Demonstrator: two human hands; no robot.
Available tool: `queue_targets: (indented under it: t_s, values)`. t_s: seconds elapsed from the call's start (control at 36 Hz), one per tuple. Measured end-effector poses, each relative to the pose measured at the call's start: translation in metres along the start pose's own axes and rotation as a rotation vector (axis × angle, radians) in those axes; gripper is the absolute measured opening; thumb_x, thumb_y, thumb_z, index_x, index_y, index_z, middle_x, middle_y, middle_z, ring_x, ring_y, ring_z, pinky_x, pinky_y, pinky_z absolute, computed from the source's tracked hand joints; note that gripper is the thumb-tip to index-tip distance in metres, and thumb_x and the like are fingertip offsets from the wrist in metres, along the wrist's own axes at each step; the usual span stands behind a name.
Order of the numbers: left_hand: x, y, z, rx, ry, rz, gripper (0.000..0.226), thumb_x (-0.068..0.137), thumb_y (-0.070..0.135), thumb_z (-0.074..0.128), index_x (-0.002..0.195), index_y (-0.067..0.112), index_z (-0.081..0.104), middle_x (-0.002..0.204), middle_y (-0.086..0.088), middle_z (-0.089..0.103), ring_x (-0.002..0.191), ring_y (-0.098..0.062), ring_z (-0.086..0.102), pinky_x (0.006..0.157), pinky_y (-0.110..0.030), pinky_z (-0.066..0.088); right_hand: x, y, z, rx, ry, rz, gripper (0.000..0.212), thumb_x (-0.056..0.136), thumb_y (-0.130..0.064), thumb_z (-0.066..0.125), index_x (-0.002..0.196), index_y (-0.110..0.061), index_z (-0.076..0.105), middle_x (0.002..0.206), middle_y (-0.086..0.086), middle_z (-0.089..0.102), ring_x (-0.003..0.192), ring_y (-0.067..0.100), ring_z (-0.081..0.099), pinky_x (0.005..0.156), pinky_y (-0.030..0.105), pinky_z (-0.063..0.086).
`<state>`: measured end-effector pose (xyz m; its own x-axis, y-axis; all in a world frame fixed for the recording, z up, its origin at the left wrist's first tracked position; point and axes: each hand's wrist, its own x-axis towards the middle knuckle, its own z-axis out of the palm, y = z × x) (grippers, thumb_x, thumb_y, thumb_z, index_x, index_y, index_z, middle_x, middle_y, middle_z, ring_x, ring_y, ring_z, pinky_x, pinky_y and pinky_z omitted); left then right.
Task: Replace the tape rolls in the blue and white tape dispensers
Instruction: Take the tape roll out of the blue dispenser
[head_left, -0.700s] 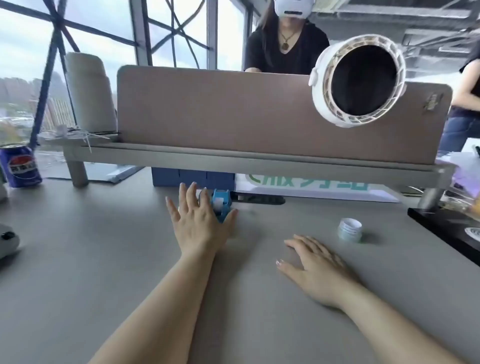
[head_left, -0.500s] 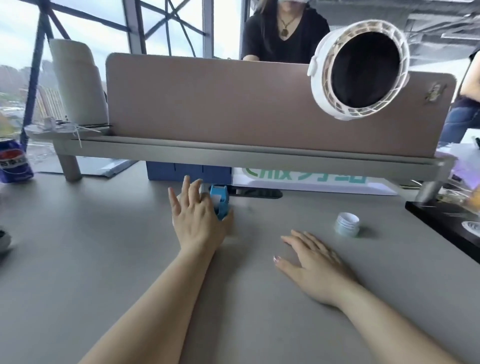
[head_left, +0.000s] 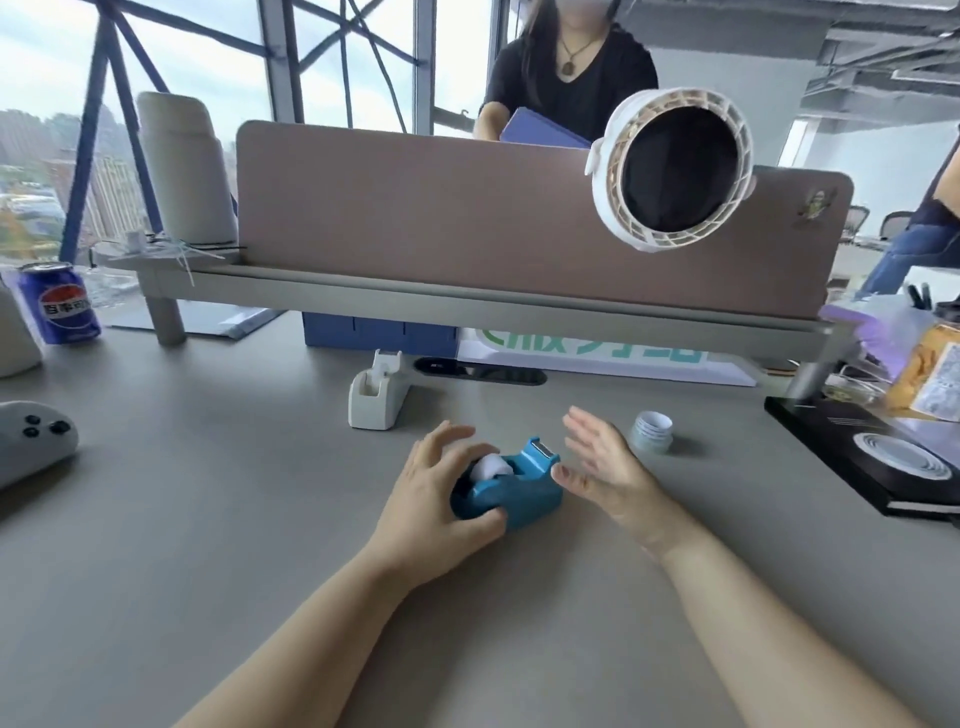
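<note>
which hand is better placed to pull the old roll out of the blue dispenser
Right, likely. The left hand already grips the blue tape dispenser at its back end, steadying it. The right hand hovers open beside it, empty, with a clear path to the white tape roll on top.

Single wide-angle head view, looking forward and down over the grey tabletop (head_left: 156, 519) from the near edge. Both forearms close at the bottom; pink divider (head_left: 467, 218) and windows far beyond.

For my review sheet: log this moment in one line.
left hand grips blue dispenser | right hand open beside | white dispenser untouched
</note>
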<state>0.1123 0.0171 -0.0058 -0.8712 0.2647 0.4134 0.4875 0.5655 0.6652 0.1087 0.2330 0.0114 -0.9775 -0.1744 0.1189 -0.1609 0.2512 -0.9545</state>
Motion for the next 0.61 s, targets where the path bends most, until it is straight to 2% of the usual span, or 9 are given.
queue_targets:
  t_s: [0.11, 0.17, 0.22, 0.36, 0.42, 0.5, 0.61]
  values:
    - [-0.01, 0.011, 0.0, 0.025, -0.048, 0.083, 0.066, 0.061, 0.045, 0.047, 0.124, 0.025, 0.051, 0.127, 0.013, 0.05, 0.125, 0.0, 0.034, 0.112, -0.036, 0.028, -0.012, 0.002, 0.001, -0.039, -0.08, 0.032, 0.103, 0.059, -0.039, 0.081, 0.143, -0.033, 0.021, 0.142, -0.013, 0.041, 0.132, 0.003, 0.039, 0.097, 0.016, 0.039]
    - [-0.013, 0.012, 0.0, 0.053, -0.058, 0.089, 0.068, 0.062, 0.045, 0.045, 0.126, 0.025, 0.048, 0.128, 0.012, 0.051, 0.127, -0.006, 0.036, 0.112, -0.037, 0.027, -0.018, 0.005, 0.002, -0.088, -0.081, 0.039, 0.106, 0.059, -0.037, 0.082, 0.144, -0.035, 0.018, 0.137, -0.015, 0.046, 0.129, 0.004, 0.042, 0.102, 0.02, 0.037]
    - [-0.015, 0.013, 0.0, 0.062, -0.061, 0.083, 0.071, 0.061, 0.047, 0.044, 0.128, 0.025, 0.047, 0.129, 0.011, 0.051, 0.125, -0.008, 0.039, 0.111, -0.035, 0.03, -0.023, 0.008, 0.004, -0.144, -0.061, 0.031, 0.098, 0.065, -0.031, 0.083, 0.142, -0.034, 0.022, 0.135, -0.013, 0.05, 0.126, 0.003, 0.046, 0.105, 0.023, 0.035]
    - [-0.017, 0.014, -0.001, -0.043, -0.005, -0.017, 0.069, 0.066, 0.057, 0.051, 0.129, 0.03, 0.046, 0.125, 0.016, 0.056, 0.116, -0.003, 0.049, 0.102, -0.024, 0.037, -0.029, 0.012, 0.008, -0.238, 0.046, -0.031, 0.068, 0.073, -0.018, 0.078, 0.131, -0.022, 0.042, 0.131, -0.006, 0.053, 0.11, -0.004, 0.053, 0.085, 0.005, 0.042]
    - [-0.017, 0.013, -0.001, -0.108, 0.057, -0.043, 0.058, 0.071, 0.056, 0.057, 0.124, 0.034, 0.05, 0.119, 0.018, 0.06, 0.112, 0.001, 0.053, 0.097, -0.02, 0.04, -0.031, 0.012, 0.009, -0.237, 0.064, -0.055, 0.063, 0.072, -0.016, 0.079, 0.125, -0.025, 0.047, 0.122, -0.006, 0.056, 0.103, -0.003, 0.056, 0.081, 0.002, 0.042]
    - [-0.017, 0.014, -0.001, -0.115, 0.133, -0.036, 0.035, 0.082, 0.044, 0.063, 0.115, 0.035, 0.056, 0.112, 0.02, 0.062, 0.109, 0.005, 0.053, 0.091, -0.017, 0.041, -0.031, 0.012, 0.01, -0.228, 0.083, -0.065, 0.065, 0.069, -0.016, 0.081, 0.124, -0.028, 0.048, 0.115, -0.01, 0.056, 0.099, 0.003, 0.057, 0.078, 0.003, 0.043]
    - [-0.015, 0.016, 0.0, -0.104, 0.128, -0.028, 0.016, 0.085, 0.037, 0.062, 0.101, 0.035, 0.062, 0.104, 0.021, 0.061, 0.103, 0.007, 0.052, 0.087, -0.015, 0.04, -0.029, 0.011, 0.01, -0.217, 0.076, -0.068, 0.065, 0.068, -0.016, 0.082, 0.121, -0.032, 0.049, 0.113, -0.011, 0.056, 0.099, 0.005, 0.057, 0.078, 0.003, 0.043]
